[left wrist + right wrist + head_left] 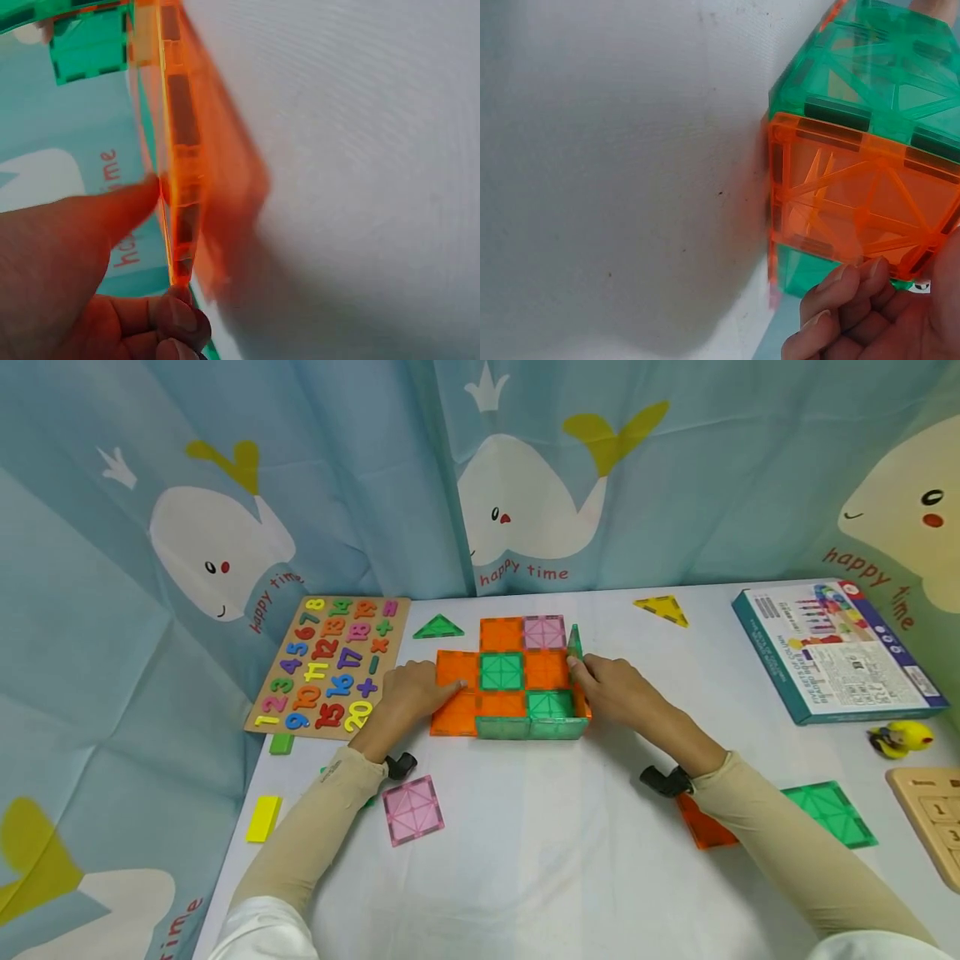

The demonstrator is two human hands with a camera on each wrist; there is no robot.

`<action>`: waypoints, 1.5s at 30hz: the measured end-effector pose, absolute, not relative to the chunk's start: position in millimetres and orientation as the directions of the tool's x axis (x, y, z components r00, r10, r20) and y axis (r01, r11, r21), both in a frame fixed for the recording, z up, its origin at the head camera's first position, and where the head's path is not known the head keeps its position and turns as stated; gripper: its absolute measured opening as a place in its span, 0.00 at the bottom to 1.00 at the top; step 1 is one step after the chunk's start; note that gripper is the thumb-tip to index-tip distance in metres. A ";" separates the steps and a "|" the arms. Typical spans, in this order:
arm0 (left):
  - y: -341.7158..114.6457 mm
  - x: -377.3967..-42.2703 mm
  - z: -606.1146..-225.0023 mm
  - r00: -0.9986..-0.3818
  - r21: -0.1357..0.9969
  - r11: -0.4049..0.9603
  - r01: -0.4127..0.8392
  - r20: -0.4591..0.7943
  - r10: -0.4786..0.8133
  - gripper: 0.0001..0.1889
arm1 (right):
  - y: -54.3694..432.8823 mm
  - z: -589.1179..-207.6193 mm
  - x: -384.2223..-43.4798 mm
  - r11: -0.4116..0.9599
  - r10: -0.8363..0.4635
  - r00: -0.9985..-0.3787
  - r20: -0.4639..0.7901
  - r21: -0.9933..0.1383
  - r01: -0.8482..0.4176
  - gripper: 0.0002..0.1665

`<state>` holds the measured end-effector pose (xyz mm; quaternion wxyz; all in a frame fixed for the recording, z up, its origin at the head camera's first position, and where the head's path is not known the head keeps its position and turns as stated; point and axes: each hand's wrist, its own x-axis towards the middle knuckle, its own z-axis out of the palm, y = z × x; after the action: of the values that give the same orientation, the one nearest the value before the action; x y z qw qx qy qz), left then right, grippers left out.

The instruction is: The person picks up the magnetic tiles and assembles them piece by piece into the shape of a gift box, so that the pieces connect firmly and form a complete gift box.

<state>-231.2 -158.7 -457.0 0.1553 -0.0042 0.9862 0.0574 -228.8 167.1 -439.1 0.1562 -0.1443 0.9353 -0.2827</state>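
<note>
Translucent magnetic tiles lie joined in a flat grid, with an orange tile (501,635), a pink tile (543,632) and a green tile (501,672) among them. Upright green tiles (504,728) wall the near side, and an upright orange tile (862,202) stands at the right. My left hand (415,687) pinches the grid's left orange tile (182,112), thumb over its face and fingertips at its edge. At the right side my right hand (618,691) holds an upright green tile (574,642) behind the orange wall; its fingertips are at the orange tile's edge in the right wrist view.
A number board (322,668) lies left of the grid, a boxed set (840,652) at the back right. Loose tiles lie around: a pink square (414,811), a green square (831,812), a green triangle (438,627) and a yellow triangle (663,609). A yellow block (264,819) is front left.
</note>
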 end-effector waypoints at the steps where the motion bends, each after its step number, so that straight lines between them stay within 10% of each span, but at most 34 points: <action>1: -158.3 -230.3 -455.6 -0.954 0.115 0.993 -0.029 -0.300 0.007 0.38 | 167.1 -438.8 -228.6 0.797 -0.358 -0.910 -0.210 -0.576 -0.181 0.34; 20: -154.0 -227.4 -428.0 -0.966 0.558 0.829 0.024 -0.199 0.162 0.20 | 167.6 -439.2 -230.3 0.795 -0.354 -0.911 -0.211 -0.581 -0.174 0.34; 45: -143.4 -217.7 -440.5 -0.959 0.742 0.656 0.138 -0.066 0.276 0.17 | 170.6 -438.5 -234.6 0.764 -0.361 -0.910 -0.203 -0.624 -0.163 0.38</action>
<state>-217.7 -143.4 -440.5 0.0864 0.1141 0.9059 0.3987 -234.6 170.6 -438.5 0.1575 -0.1415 0.9258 -0.3131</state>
